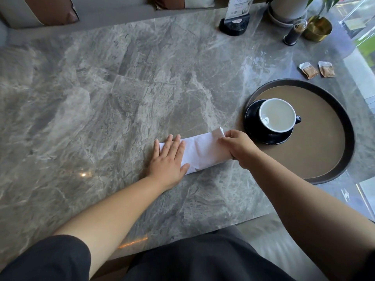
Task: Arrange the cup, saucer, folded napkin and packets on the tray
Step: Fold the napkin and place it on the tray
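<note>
The left hand [169, 159] lies open and flat on the napkin [199, 152], beside the tray [349, 138]. The right hand [237, 148] pinches its other end (near the saucer [251, 126]). Fold slowly, edges matched, and press the crease.

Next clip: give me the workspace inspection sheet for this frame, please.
Surface: grey marble table, glossy.
Job's things: cup on saucer on round tray; white napkin on table, not on tray; two packets on table beyond tray.
Clutter: card stand, dark shaker, gold pot, white planter.
Grippers: left hand flat on napkin; right hand pinching its other end.
Cables: nothing seen.
Surroundings: cushions, window at right.
</note>
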`<state>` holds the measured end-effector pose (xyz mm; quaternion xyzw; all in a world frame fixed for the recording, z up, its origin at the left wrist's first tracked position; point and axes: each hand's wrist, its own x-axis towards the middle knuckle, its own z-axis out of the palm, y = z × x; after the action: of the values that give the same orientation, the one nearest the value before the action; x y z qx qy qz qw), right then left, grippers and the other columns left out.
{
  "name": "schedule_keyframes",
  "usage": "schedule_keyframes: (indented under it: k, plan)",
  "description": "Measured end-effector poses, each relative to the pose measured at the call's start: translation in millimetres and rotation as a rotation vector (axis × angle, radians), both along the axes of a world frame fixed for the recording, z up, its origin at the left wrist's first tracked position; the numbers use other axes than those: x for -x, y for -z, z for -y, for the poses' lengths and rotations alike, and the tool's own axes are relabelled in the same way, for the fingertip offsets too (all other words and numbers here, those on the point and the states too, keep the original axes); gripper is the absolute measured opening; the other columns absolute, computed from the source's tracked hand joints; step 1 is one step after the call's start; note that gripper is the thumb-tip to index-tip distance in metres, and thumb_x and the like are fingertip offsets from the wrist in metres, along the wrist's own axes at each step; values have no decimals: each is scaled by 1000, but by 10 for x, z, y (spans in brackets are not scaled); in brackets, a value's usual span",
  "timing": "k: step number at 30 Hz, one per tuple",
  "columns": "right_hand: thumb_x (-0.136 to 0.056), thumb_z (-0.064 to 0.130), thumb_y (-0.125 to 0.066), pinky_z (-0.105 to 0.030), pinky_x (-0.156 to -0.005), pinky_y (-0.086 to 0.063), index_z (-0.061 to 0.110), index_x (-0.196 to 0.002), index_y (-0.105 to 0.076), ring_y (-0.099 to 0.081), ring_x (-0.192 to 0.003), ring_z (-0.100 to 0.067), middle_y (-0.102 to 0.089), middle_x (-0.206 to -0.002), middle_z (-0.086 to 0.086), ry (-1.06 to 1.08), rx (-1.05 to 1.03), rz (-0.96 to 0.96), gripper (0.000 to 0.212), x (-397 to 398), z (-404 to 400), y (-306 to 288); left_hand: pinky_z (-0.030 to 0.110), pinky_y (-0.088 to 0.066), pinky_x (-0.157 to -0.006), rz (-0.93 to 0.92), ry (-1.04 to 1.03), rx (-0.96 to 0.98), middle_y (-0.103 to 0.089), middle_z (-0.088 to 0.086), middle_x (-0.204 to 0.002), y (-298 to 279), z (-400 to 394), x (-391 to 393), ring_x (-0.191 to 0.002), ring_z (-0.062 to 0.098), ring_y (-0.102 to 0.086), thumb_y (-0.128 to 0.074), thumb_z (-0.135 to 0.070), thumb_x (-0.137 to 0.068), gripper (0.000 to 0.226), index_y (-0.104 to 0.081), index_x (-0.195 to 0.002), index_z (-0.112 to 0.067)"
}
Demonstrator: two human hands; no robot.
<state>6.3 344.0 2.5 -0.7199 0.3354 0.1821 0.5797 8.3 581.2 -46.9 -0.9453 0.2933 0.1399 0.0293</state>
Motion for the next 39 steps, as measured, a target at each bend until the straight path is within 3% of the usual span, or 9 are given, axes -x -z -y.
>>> schedule_keyframes:
  k: [2,4,9,14,18,24,31,35,39]
  plan:
    - [-80,25,-65,-31,-57,-44,14,-93,-63,-59,-68,-21,-65,-83,-9,-24,43,49,17,44,8,-3,61,11,-111,35,58,11,-2,9,-160,-57,90,33,-146,31,4,-30,-47,-91,71,-11,-150,-12]
    - [-82,27,-66,-33,-61,-45,18,-93,-63,-61,-70,-20,-68,-86,-10,-39,79,90,15,92,36,-6,60,7,-112,46,131,34,-7,8,-160,-93,195,54,-146,31,-2,-27,-43,-88,69,-16,-150,-12]
    - [-85,19,-63,-28,-53,-44,20,-85,-60,-58,-64,-15,-66,-80,-9,-81,70,188,3,162,168,-94,50,9,-116,-68,111,51,6,5,-160,-18,361,54,-146,24,11,-16,-56,-90,75,-4,-150,-12]
    - [-86,32,-65,-24,-42,-41,18,-83,-57,-51,-53,-8,-57,-70,0,-106,154,251,17,184,39,-187,52,8,-116,-89,92,59,5,6,-161,-19,480,76,-145,24,14,-6,-59,-85,81,3,-150,-12]
    - [-84,41,-64,-29,-51,-45,19,-86,-56,-52,-58,-11,-60,-73,1,-187,323,309,23,176,-206,-240,51,10,-116,-125,85,93,6,5,-161,-86,397,73,-145,24,16,-10,-60,-86,80,7,-149,-14]
    - [-84,45,-60,-29,-52,-36,22,-92,-49,-54,-60,-12,-56,-67,7,-303,530,343,27,202,-698,-194,46,2,-117,-63,-56,205,-10,6,-160,-98,-291,200,-147,23,0,-34,-43,-94,65,-20,-149,-11]
    - [-88,50,-52,-30,-59,-31,17,-98,-48,-61,-77,-30,-64,-85,-4,-419,626,276,35,214,-1211,33,38,-4,-119,-113,-53,302,-16,0,-159,-102,-557,201,-146,18,-10,-45,-27,-93,60,-25,-148,-16]
    - [-90,62,-40,-31,-57,-34,20,-85,-42,-64,-75,-29,-65,-83,2,-413,669,242,42,217,-1323,116,46,-29,-113,-60,-63,459,-42,16,-145,-163,-640,156,-134,31,-40,-48,-10,-86,50,-48,-135,-2]
    - [-91,53,-46,-31,-56,-40,17,-91,-47,-66,-74,-28,-69,-85,0,-436,666,185,37,211,-1373,194,48,-36,-109,-40,-101,508,-45,20,-142,-188,-756,104,-132,32,-43,-48,0,-85,47,-49,-132,3]
